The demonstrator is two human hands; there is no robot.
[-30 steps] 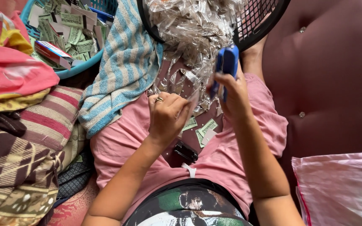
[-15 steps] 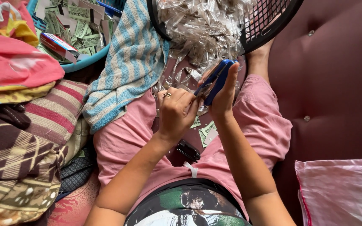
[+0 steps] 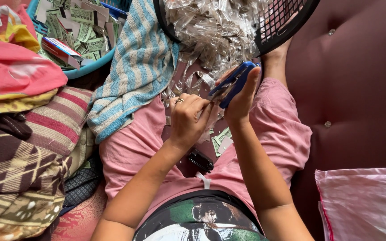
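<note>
Right hand: I am seeing my right hand (image 3: 243,96) closing around a blue stapler (image 3: 233,83), gripping it tilted above my lap.
Left hand: my left hand (image 3: 189,118) is curling nearly closed, fingertips pinching something small right at the stapler's mouth; I cannot tell what it is.
Stapler's place: it is hovering over my pink shorts (image 3: 135,143), just below the black basket (image 3: 282,24).
Basket: it is holding a heap of clear plastic wrappers (image 3: 211,27).
Lap: green paper slips (image 3: 221,139) and a small black object (image 3: 200,160) are lying there.
Left side: a striped towel (image 3: 135,67) is hanging beside a blue tub (image 3: 86,67) of paper slips.
</note>
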